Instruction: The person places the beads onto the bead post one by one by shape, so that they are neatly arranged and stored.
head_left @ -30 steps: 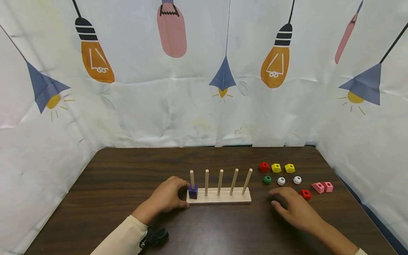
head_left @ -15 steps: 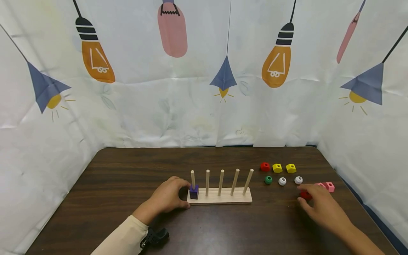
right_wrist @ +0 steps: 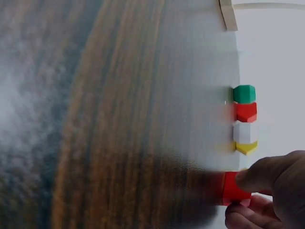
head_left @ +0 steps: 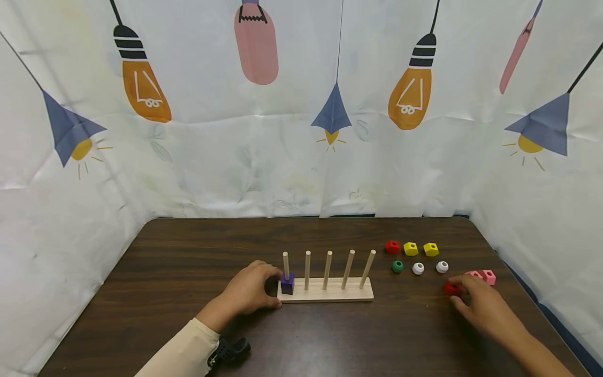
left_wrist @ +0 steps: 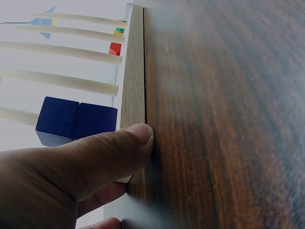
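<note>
A pale wooden peg board (head_left: 325, 296) with several upright pegs lies mid-table. Two purple cube beads (left_wrist: 76, 119) sit stacked on its leftmost peg. My left hand (head_left: 249, 290) grips the board's left end, thumb (left_wrist: 136, 138) on the front edge and fingers partly hidden behind. Over on the right, my right hand (head_left: 485, 309) pinches a red cube bead (right_wrist: 231, 187) between thumb and fingers, low at the tabletop. Two pink beads (head_left: 488, 277) lie just behind that hand, one partly covered by its fingers.
Beyond the right hand lie a red bead (head_left: 392, 247), two yellow beads (head_left: 431, 250), a green bead (head_left: 398, 266) and two white beads (head_left: 442, 267). A printed cloth (head_left: 282, 167) hangs behind the dark wooden table (head_left: 198, 235) and along its sides.
My right hand has moved right, from beside the red cube bead onto it, and its thumb and fingers now close around it. The left hand keeps its hold on the board.
</note>
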Motion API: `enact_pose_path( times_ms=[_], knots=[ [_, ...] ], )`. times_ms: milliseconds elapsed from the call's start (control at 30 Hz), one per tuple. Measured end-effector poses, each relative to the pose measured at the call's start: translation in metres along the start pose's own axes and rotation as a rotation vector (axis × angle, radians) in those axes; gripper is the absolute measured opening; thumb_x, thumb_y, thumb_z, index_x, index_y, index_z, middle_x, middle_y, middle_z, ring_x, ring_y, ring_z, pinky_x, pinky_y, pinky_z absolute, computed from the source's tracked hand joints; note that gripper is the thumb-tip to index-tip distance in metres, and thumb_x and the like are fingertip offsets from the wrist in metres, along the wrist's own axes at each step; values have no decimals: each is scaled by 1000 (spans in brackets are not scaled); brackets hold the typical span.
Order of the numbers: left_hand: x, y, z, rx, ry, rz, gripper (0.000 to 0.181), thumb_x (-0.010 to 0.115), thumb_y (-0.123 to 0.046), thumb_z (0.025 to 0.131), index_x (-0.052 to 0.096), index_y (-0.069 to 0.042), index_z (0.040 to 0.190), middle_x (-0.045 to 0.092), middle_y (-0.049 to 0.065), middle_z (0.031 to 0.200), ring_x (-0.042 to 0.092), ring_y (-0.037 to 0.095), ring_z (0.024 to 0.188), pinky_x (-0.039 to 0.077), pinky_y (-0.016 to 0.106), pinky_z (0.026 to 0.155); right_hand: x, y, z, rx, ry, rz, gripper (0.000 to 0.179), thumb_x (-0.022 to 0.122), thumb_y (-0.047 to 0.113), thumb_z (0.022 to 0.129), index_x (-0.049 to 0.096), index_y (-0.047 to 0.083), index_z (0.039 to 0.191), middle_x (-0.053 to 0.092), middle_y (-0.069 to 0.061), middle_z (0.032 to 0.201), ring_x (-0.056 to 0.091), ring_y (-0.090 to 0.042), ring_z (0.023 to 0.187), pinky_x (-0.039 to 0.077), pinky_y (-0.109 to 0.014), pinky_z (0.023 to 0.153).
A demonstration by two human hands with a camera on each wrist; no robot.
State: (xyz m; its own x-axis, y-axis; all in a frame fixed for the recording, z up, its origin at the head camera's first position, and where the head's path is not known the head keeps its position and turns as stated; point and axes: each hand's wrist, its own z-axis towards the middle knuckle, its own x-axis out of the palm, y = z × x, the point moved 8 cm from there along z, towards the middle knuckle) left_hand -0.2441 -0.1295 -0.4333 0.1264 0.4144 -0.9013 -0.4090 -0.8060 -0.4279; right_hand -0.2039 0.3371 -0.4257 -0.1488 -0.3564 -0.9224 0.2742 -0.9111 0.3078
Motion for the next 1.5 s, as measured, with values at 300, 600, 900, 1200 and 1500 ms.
enact_pose_path(
  times_ms=[300, 600, 900, 1200, 1500],
  knots=[
    [-1, -1, -1, -1, -5, -3, 53, 97, -29, 66, 74, -15, 112, 70, 0, 112, 60, 27, 115, 52, 48, 92, 1, 0, 7, -17, -14, -2, 30, 85, -3, 75, 70, -1, 101, 69, -10, 95, 65, -21, 77, 58, -42, 66],
    [-2, -2, -1, -3, 0, 1, 53, 97, -29, 66, 74, -15, 112, 69, 1, 112, 60, 27, 115, 52, 48, 92, 10, 1, 16, 43, 106, 58, 27, 83, 4, 82, 69, 2, 105, 70, -3, 96, 66, -17, 80, 57, -37, 68],
    [-1, -2, -1, -17, 4, -2, 53, 98, -29, 65, 74, -16, 112, 69, 0, 113, 60, 27, 115, 52, 49, 93, 10, 31, 27, 64, 127, 112, 40, 83, 9, 83, 67, 0, 118, 73, -7, 103, 70, -22, 88, 59, -48, 75],
    [-1, -2, -1, -19, 10, -4, 53, 97, -29, 66, 74, -17, 113, 69, -1, 112, 60, 27, 114, 52, 48, 91, 4, 61, 37, -5, 51, 136, 42, 82, 10, 84, 66, 5, 123, 72, 1, 99, 69, -18, 87, 56, -36, 71],
    [-2, -3, -1, -12, 4, -7, 52, 98, -28, 66, 75, -16, 111, 69, 0, 111, 60, 26, 113, 53, 48, 91, -5, 87, 44, -40, 44, 214, 42, 82, 9, 86, 66, 7, 124, 72, 2, 102, 68, -17, 86, 56, -33, 67]
  ],
)
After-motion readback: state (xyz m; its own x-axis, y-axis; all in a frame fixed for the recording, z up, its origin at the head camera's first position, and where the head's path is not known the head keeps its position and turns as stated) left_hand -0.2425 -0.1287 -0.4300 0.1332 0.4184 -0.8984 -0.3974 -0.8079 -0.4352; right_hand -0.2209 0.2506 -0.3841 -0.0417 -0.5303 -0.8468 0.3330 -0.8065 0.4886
